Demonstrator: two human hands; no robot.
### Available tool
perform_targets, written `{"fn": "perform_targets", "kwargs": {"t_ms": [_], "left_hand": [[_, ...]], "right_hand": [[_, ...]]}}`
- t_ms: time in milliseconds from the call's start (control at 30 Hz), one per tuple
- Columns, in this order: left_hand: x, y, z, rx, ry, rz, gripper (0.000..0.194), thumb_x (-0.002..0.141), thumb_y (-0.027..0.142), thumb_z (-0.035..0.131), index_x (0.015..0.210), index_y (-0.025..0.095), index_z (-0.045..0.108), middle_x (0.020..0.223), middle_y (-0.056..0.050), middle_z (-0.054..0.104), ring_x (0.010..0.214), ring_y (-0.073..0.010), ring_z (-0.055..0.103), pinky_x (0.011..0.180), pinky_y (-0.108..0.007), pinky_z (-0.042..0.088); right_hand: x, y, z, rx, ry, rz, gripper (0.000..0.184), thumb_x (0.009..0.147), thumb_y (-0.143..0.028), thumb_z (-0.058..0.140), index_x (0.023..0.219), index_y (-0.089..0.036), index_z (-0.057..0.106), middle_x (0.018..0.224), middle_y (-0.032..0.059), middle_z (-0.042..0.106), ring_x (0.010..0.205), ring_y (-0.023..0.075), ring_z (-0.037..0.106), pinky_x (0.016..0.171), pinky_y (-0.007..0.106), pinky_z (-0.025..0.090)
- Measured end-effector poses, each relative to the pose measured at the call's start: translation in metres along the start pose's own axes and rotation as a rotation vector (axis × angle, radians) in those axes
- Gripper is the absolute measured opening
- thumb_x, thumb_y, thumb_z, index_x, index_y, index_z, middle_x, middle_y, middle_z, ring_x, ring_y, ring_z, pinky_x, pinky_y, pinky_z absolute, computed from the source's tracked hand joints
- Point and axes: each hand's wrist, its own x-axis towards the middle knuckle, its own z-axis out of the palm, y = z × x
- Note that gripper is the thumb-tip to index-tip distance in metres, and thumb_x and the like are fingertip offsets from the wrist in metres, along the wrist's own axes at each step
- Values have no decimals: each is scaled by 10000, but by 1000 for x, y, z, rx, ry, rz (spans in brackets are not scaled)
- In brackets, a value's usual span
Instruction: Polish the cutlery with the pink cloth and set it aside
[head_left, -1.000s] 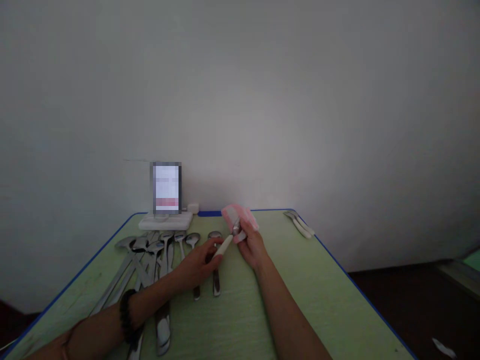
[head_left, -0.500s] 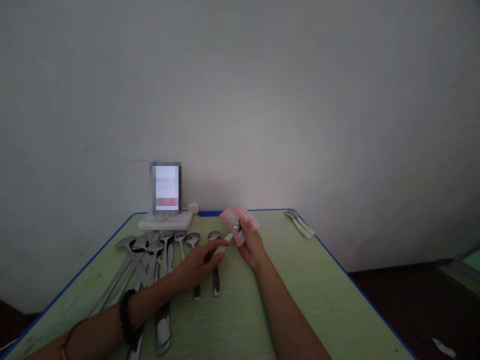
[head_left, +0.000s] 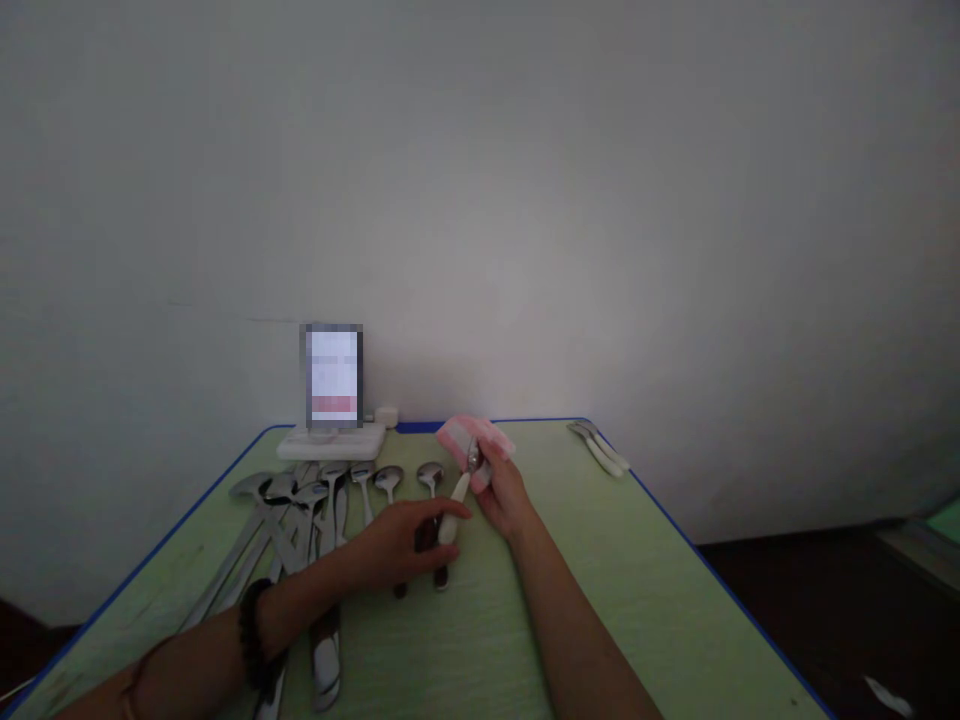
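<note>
Watching remotely through the head camera, I find the white-handled utensil (head_left: 448, 530) slanting between both hands above the green table (head_left: 637, 600). The left hand (head_left: 401, 545) has thumb and index finger curled about the handle's near end. The right hand (head_left: 502, 490) grips a pink-and-white cloth (head_left: 456, 436) around the metal head; I cannot see its underside fingers. A metal spoon (head_left: 430, 474) lies partly behind the left hand.

No writing can be read; the lit screen (head_left: 334, 368) is blurred into blocks.
</note>
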Motion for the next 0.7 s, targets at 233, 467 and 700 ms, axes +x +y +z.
{"fn": "perform_targets", "kwargs": {"t_ms": [233, 467, 700], "left_hand": [[0, 3, 0, 7, 6, 1, 367, 783, 351, 547, 1126, 220, 555, 554, 74, 429, 498, -78, 411, 474, -160, 308], [0, 5, -1, 21, -5, -11, 358, 776, 337, 547, 1111, 210, 566, 547, 74, 432, 493, -79, 414, 478, -165, 307], [0, 5, -1, 2, -12, -14, 356, 768, 340, 556, 1097, 205, 569, 545, 77, 421, 495, -81, 407, 478, -168, 311]], "right_hand": [[0, 0, 0, 19, 25, 6, 411, 703, -262, 653, 1101, -219, 557, 962, 3, 677, 828, 108, 629, 724, 204, 523], [-1, 0, 1, -7, 27, 0, 418, 685, -269, 667, 1086, -208, 568, 966, 11, 679, 817, 122, 630, 737, 231, 524], [-2, -1, 3, -14, 11, 7, 383, 685, -285, 666, 1053, -215, 585, 947, 1, 681, 817, 118, 627, 741, 218, 508]]}}
